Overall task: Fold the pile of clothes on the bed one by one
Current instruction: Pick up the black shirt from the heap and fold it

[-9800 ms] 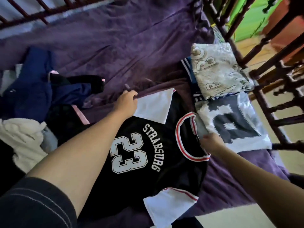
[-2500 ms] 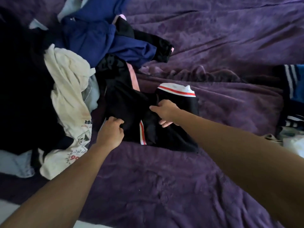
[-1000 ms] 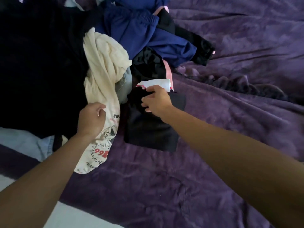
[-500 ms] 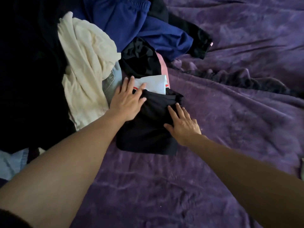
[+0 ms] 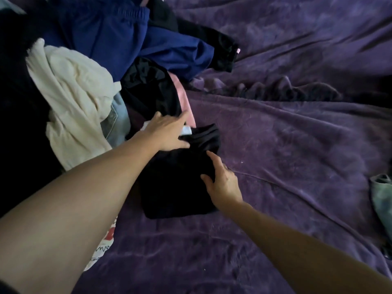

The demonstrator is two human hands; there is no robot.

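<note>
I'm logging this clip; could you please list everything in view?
folded jersey: one, black with white patch, centre
cream garment: one, cream, left
blue garment: one, blue, top left
pink-trimmed garment: one, black, behind the jersey
denim: one, pale blue, beside the cream garment
grey cloth: one, grey, right edge
blanket: one, purple, spread under everything
left hand: one, flat on the jersey's far end
right hand: one, on the jersey's right edge

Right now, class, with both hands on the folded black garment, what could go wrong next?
1. The folded black garment is bunched at its far end beside the left hand; it may spring open once released.
2. It lies against the unfolded pile, so loose clothes might slump onto it.
</note>
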